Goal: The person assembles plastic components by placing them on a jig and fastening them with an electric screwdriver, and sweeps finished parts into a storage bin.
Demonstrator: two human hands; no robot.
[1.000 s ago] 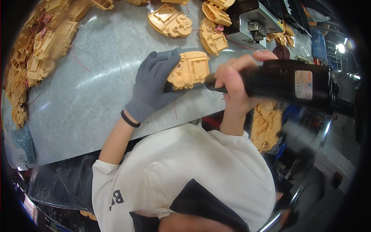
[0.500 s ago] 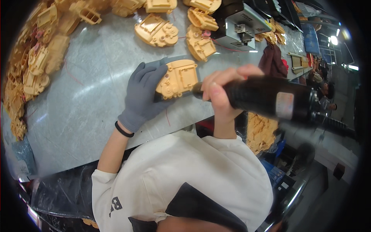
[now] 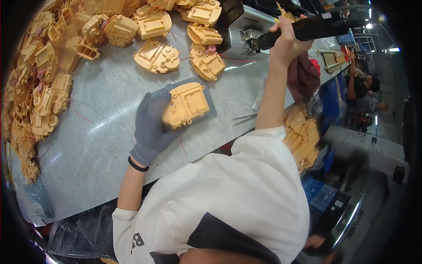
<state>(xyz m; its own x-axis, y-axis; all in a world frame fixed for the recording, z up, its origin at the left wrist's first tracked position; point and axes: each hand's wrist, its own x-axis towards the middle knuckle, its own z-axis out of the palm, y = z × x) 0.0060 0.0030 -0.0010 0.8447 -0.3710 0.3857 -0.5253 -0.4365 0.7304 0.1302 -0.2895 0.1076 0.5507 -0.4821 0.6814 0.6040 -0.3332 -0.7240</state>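
A yellow plastic housing (image 3: 193, 103) lies on a dark grey block (image 3: 210, 105) near the middle of the table. My left hand (image 3: 151, 125), in a grey glove, grips the left end of the housing and block, its fingertips partly hidden. In my right hand (image 3: 288, 42), bare and wrapped round it, is a black power screwdriver (image 3: 316, 28). It lies nearly level, its tip end close to the front of a grey box-shaped machine (image 3: 235, 33), which looks like a screw feeder. Whether the tip touches the machine I cannot tell.
Similar yellow housings are heaped at the far left (image 3: 41, 101); several single ones (image 3: 158, 56) lie beyond the block. Tweezers (image 3: 244, 119) rest near the front edge. A dark red cloth (image 3: 303, 77) hangs right of the machine. Yellow parts fill a container (image 3: 302, 136) beside me.
My right hand has carried the screwdriver away from the housing, up and over to the machine. My left hand stays on the housing. The whole view has shifted somewhat.
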